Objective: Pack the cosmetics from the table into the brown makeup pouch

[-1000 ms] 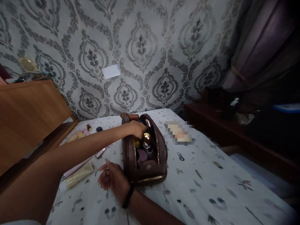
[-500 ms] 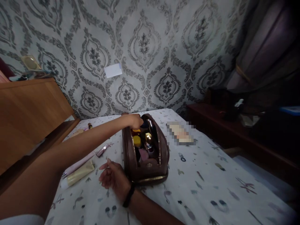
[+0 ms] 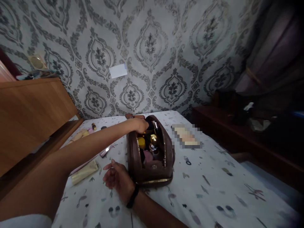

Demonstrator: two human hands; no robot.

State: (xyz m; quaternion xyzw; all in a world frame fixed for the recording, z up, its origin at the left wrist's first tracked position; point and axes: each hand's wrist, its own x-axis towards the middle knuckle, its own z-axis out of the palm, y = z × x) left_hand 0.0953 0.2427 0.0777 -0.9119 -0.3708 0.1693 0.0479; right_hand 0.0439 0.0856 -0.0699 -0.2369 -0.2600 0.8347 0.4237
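A brown leather toiletry bag stands unzipped on the printed bedsheet. Inside it show a yellow cap, a faceted gold cap, a pink item and silver-topped tubes. My left hand reaches over the bag's left rim near its far end. Its fingers go down inside beside something dark blue, and their tips are hidden. Palm up, my right hand lies on the sheet against the bag's near left side, its fingers loosely curled and holding nothing. A black band circles that wrist.
Left of the bag lie a cream squeeze tube, a shiny pink tube and a small dark bottle. To the right is a pixelated flat item. A wooden headboard borders the left; a dark red ledge runs along the right.
The view has shifted slightly, so everything sits a little further right. My left hand stays in the bag, and my right hand keeps its place beside it.
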